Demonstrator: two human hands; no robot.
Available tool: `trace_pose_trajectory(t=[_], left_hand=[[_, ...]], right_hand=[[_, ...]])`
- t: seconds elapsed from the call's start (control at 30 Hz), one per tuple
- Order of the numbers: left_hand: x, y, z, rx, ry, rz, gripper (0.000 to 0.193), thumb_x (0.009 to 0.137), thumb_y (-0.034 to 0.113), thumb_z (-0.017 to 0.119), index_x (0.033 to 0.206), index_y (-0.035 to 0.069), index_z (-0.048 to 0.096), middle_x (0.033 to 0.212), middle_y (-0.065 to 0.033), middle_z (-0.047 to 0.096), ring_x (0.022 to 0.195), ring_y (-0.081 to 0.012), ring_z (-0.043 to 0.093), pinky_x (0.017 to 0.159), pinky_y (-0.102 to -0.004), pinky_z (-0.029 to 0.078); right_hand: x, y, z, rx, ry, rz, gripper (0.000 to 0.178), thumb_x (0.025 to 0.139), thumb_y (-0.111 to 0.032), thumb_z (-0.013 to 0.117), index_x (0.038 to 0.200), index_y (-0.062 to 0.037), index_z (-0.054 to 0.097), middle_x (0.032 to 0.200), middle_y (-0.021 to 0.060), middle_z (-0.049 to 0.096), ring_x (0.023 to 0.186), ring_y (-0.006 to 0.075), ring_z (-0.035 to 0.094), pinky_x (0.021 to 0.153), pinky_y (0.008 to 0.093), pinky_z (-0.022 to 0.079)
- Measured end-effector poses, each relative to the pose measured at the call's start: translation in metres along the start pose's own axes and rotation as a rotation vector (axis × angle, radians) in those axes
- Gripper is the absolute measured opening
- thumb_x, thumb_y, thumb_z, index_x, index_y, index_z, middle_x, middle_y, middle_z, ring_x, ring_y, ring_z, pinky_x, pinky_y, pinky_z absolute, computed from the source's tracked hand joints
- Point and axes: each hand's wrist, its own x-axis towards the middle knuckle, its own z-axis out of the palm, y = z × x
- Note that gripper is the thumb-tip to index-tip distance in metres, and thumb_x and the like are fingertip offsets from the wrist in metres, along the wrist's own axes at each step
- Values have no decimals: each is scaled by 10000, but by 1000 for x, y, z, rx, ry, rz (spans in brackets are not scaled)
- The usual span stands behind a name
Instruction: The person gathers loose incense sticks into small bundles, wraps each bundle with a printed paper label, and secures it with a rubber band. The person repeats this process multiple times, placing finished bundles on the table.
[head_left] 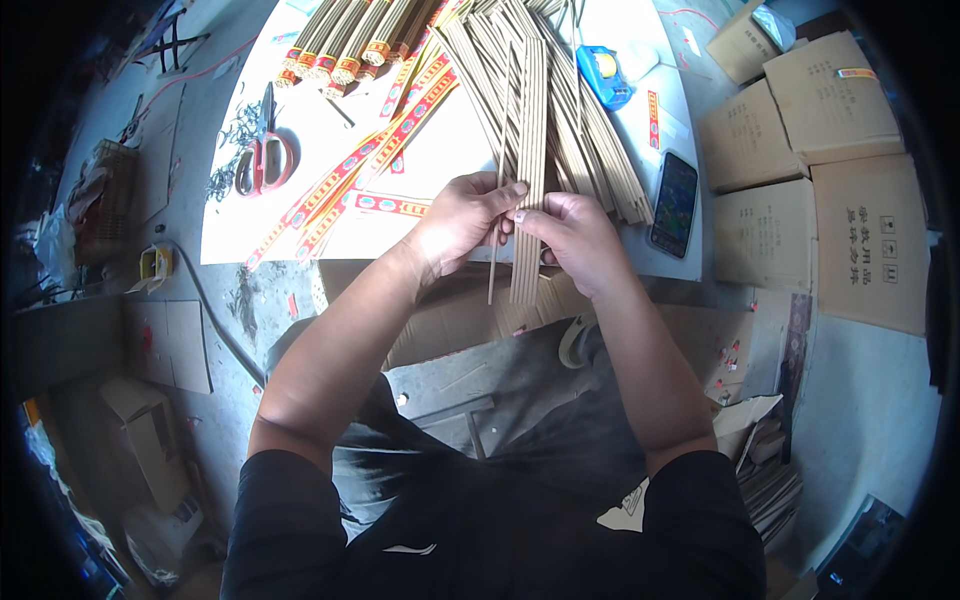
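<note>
A flat row of brown incense sticks stands lengthwise between my two hands, over the table's near edge. My right hand is closed on its lower part, thumb across the front. My left hand is closed too, with its thumb at the row's left side and a single stick hanging apart under its fingers. The fingertips of both hands nearly meet, and some fingers are hidden behind the sticks. Just beyond, a loose pile of incense sticks fans out across the white table.
Red-and-yellow paper strips and scissors lie left of the pile. Wrapped incense bundles are stacked at the far left. A blue tape dispenser and a phone lie on the right. Cardboard boxes stand beside the table.
</note>
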Motion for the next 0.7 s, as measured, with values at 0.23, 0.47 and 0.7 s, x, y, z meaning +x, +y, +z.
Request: trace_pose_trajectory(t=[0.23,0.47,0.7], left_hand=[[3,1,0,-154,16,-15,198,1023,222,630,1067,30,651,871,-26,646,735,-111,605,650,-274,510],[5,-2,1,-115,4,13,208,1011,179,613,1112,0,642,927,-62,664,789,-137,662,728,-300,582],[5,-3,-8,-200,-19,-3,220,998,161,634,1128,-16,633,989,-108,679,850,-196,689,749,-348,585]], right_hand=[[5,11,-4,111,-28,-80,209,983,-204,673,1084,-29,726,919,22,729,746,54,649,630,224,520],[0,2,0,134,-18,-39,221,967,-139,691,1103,33,716,933,57,734,791,85,678,681,244,542],[3,6,-1,137,18,-49,229,953,-120,703,1096,58,711,934,83,739,809,104,688,710,258,550]])
